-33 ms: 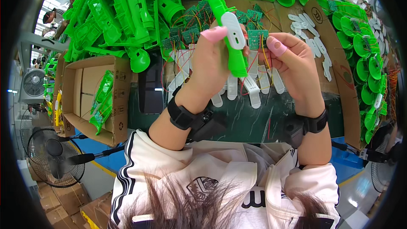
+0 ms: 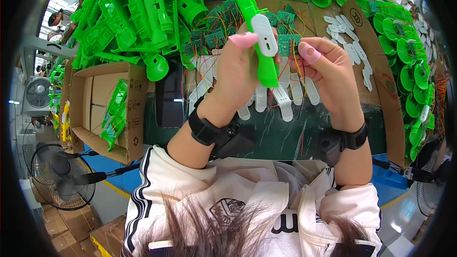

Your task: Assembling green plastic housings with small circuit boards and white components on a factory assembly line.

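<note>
My left hand (image 2: pixel 236 69) is closed round a long green plastic housing (image 2: pixel 267 72), its thumb in a pink finger cover. A white oval cover piece (image 2: pixel 264 35) with a dark slot sits against the housing. Between the thumb and fingers of my right hand (image 2: pixel 331 69) is a small green circuit board (image 2: pixel 288 44) with red and yellow wires hanging from it. The board is just right of the white piece; whether they touch I cannot tell. Below both hands, several white plastic strips (image 2: pixel 283 101) lie on the dark green table.
Green plastic housings (image 2: pixel 135 9) are heaped at the far left. More wired circuit boards (image 2: pixel 209 40) lie behind my left hand. A cardboard box (image 2: pixel 135 109) with a green part stands at left. White pieces (image 2: pixel 354 50) lie on cardboard at right, beside a row of green parts (image 2: pixel 413 78).
The housing and its white piece have shifted slightly right and tilted a little. My left thumb moved with them, while the circuit board stayed almost in place.
</note>
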Tool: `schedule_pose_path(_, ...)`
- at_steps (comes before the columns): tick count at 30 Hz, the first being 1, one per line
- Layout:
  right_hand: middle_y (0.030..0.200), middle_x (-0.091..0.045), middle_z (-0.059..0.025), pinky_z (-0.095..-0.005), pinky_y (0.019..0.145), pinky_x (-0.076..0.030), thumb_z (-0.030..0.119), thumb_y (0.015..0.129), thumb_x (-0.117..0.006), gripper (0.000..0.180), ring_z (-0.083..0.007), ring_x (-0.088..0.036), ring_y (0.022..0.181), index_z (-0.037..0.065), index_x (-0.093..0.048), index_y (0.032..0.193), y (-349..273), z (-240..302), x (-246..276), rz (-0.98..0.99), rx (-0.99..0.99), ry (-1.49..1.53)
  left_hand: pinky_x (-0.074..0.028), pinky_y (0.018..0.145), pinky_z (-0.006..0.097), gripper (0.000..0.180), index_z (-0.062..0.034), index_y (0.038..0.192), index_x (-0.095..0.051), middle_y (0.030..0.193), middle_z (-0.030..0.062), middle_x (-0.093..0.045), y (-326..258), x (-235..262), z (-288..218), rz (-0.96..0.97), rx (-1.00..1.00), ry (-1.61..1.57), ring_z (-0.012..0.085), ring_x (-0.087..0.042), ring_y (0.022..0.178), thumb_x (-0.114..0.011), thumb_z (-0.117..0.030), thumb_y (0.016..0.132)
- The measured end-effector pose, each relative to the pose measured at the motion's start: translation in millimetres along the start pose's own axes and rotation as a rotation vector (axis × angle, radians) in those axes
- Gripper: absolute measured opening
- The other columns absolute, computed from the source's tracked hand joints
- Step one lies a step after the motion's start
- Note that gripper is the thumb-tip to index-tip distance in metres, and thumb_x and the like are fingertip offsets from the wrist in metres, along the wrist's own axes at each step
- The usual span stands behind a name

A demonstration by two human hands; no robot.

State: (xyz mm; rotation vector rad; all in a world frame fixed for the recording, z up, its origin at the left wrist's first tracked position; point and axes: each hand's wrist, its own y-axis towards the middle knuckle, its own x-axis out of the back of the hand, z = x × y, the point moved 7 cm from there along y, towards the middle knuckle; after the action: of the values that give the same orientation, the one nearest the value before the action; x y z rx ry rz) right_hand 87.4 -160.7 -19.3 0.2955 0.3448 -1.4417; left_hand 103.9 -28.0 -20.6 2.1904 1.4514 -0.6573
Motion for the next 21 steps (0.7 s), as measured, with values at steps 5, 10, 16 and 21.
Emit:
schedule_pose_path(5,0.084,-0.065,-0.0082,-0.0228,0.068,-0.051,0.013,0.084,-0.062,0.019,-0.0112,-0.062,0.073,-0.002,-0.059,0.096,-0.2,-5.0,-0.7,0.047,-0.03,0.017,-0.047,0.081,0.035,0.049,-0.0005,0.124,-0.038,0.112,0.0127,-0.051,-1.4,-2.5,2.8,0.011,0.049,0.134,0.0239,-0.055,0.097,-0.035,-0.027,0.083)
schedule_pose_path(10,0.085,-0.065,-0.0082,-0.0227,0.068,-0.051,0.013,0.084,-0.061,0.019,-0.0112,-0.062,0.073,-0.002,-0.059,0.096,1.1,-6.1,-0.7,0.051,-0.018,0.05,-0.044,0.091,0.036,0.049,-0.0021,0.129,-0.033,0.121,0.0167,-0.047,1.4,-14.6,0.6,0.085,-0.037,0.143,0.025,-0.051,0.108,-0.031,-0.027,0.086)
schedule_pose_path(16,0.085,-0.065,-0.0087,-0.0224,0.067,-0.051,0.013,0.084,-0.061,0.019,-0.0114,-0.063,0.074,-0.002,-0.059,0.095,0.3,-4.8,-4.6,0.046,-0.003,0.045,-0.041,0.094,0.035,0.056,-0.0041,0.138,-0.02,0.127,0.0198,-0.043,4.6,-18.4,-5.2,0.134,-0.2,0.259,0.0267,-0.046,0.116,-0.032,-0.03,0.09)
schedule_pose_path(21,0.082,-0.065,-0.0083,-0.0228,0.067,-0.051,0.013,0.084,-0.061,0.019,-0.0112,-0.062,0.073,-0.003,-0.059,0.094,-0.1,1.7,-2.9,0.024,0.053,-0.05,-0.04,0.095,0.034,0.06,-0.0061,0.141,-0.014,0.128,0.0186,-0.042,2.5,-15.4,-4.7,0.124,-0.277,0.378,0.0255,-0.045,0.117,-0.038,-0.03,0.091)
